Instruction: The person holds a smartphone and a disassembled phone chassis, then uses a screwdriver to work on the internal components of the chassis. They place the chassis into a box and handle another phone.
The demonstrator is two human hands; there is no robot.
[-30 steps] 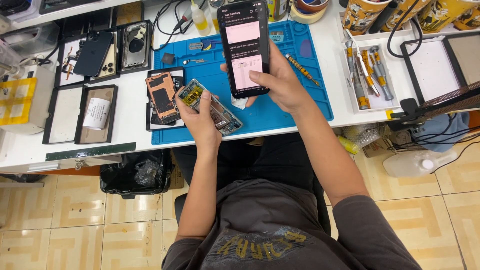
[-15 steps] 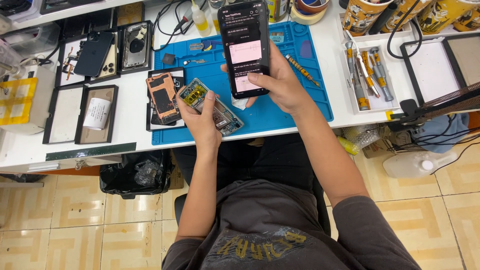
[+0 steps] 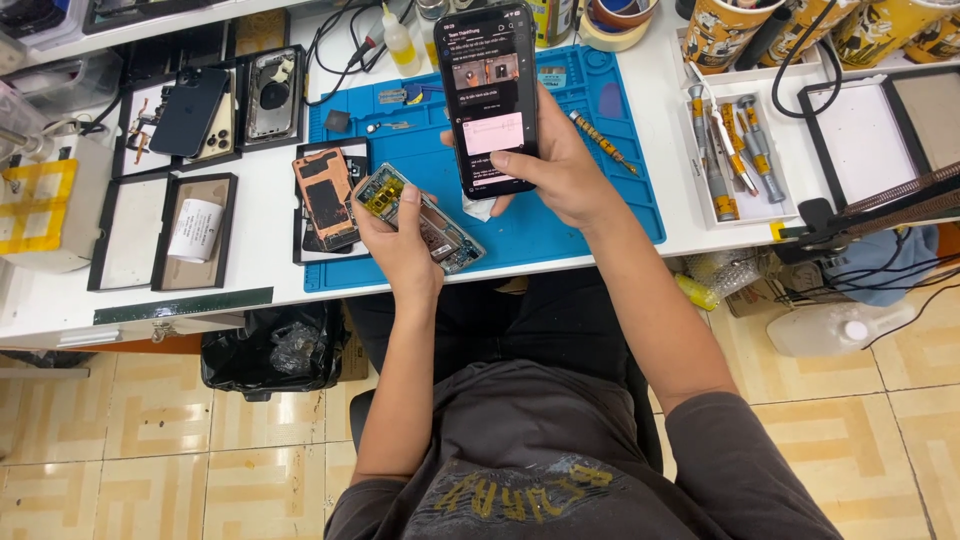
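Now the lit phone (image 3: 490, 95) in the right hand (image 3: 560, 170) shows a different, darker screen.

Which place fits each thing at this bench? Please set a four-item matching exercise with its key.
Things:
1. lit phone
2. opened phone
3. screwdrivers
4. squeeze bottle

Places:
A. in the white tray at right
B. in the left hand
C. at the back of the bench, by the cables
D. in the right hand

Pairs: 1-D, 2-B, 3-A, 4-C.
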